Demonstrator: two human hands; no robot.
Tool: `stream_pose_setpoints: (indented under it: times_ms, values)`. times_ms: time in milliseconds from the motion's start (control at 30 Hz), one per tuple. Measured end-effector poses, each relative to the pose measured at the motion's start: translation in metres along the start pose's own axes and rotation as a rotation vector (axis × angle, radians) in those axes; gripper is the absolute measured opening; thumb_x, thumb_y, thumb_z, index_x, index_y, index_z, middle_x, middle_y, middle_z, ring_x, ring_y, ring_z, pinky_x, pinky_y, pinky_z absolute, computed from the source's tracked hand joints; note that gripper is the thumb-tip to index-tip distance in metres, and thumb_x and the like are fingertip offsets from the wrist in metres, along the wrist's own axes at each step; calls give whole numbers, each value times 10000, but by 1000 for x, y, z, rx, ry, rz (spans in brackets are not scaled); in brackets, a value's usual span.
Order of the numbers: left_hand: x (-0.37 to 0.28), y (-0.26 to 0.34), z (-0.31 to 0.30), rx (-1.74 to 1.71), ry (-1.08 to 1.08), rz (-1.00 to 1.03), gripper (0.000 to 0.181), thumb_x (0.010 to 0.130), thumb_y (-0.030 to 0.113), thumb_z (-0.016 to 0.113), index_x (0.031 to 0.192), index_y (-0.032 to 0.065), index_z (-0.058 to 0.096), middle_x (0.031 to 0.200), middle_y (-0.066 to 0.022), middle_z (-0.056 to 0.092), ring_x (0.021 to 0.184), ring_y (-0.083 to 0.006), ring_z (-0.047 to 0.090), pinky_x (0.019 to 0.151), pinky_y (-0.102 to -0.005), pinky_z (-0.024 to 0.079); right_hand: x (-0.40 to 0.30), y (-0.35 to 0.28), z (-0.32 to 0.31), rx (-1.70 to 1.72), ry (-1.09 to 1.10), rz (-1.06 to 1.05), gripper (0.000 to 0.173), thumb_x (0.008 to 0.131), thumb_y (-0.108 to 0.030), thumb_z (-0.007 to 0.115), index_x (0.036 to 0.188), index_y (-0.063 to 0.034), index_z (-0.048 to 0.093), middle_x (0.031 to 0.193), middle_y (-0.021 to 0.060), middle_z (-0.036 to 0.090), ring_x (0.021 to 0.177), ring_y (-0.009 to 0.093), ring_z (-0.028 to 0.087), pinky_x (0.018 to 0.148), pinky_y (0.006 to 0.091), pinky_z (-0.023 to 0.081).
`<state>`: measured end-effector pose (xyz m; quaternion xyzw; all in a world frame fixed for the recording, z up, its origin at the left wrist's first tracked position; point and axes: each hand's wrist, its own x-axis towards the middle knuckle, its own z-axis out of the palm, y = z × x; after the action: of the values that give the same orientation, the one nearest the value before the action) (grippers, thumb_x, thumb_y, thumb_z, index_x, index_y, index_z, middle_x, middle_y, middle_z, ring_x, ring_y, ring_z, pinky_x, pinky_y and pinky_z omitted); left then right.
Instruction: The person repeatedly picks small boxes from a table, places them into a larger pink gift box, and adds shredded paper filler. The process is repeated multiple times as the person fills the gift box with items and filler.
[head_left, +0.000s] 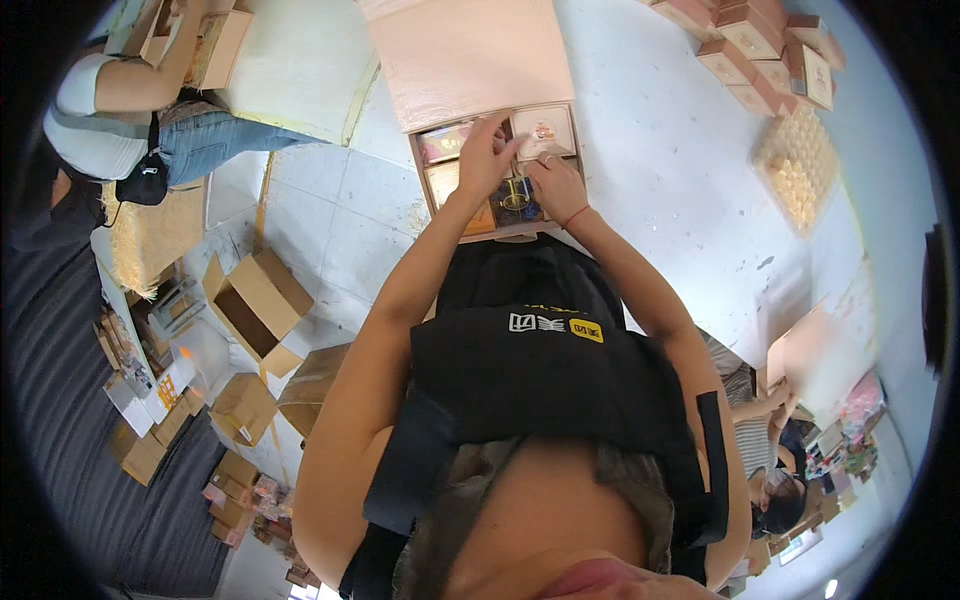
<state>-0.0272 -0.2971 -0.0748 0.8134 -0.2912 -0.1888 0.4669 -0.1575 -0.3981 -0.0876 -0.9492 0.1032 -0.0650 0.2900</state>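
A pink gift box (421, 177) lies before me with its large lid (469, 64) folded back, away from me. Inside sit several smaller packs: a white printed box (541, 129) at the far right, a dark pack with a gold design (515, 196) at the near middle, and others at the left. My left hand (484, 154) reaches in near the middle of the gift box, fingers bent down; whether it grips anything cannot be told. My right hand (553, 184), wearing a ring and a red string, rests over the near right part, its fingertips by the dark pack.
Pink and white boxes (750, 34) are piled at the upper right, above a stack of egg-crate trays (799, 169). Open cardboard cartons (259, 300) stand on the floor at left. One person (112, 112) works at the upper left, another (765, 450) at the lower right.
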Motion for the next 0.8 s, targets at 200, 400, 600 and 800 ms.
stream_pose_setpoints:
  times_ms: [200, 400, 600, 800]
  values:
    - [1, -29, -67, 52, 573, -2, 419, 819, 147, 665, 1164, -24, 499, 1027, -122, 521, 914, -223, 510, 822, -331, 427, -2, -6, 13, -4, -29, 78, 181, 756, -85, 555, 922, -57, 622, 961, 114, 588, 944, 300, 553, 827, 396, 452]
    - [22, -90, -98, -939, 106, -626, 500, 901, 263, 579, 1314, 48, 397, 1222, -100, 529, 1070, -220, 522, 852, -390, 471, -78, -11, -4, 172, 368, 761, 617, 751, -331, 693, 1212, 10, 467, 1101, 217, 516, 988, 340, 517, 877, 422, 412]
    - [23, -76, -107, -1095, -306, -515, 381, 921, 213, 535, 1238, 23, 448, 1146, -114, 547, 902, -209, 594, 754, -370, 521, -103, -31, 35, 404, 644, 1234, 632, 768, -352, 692, 1206, 21, 431, 1022, 219, 564, 969, 315, 543, 820, 392, 445]
    - [50, -45, -8, -988, -735, -491, 316, 926, 240, 484, 1101, -18, 530, 1040, -118, 588, 882, -223, 602, 720, -373, 528, -191, -54, 51, 1176, 1074, 1567, 335, 748, -209, 693, 999, -11, 592, 914, 99, 604, 705, 201, 601, 661, 303, 512]
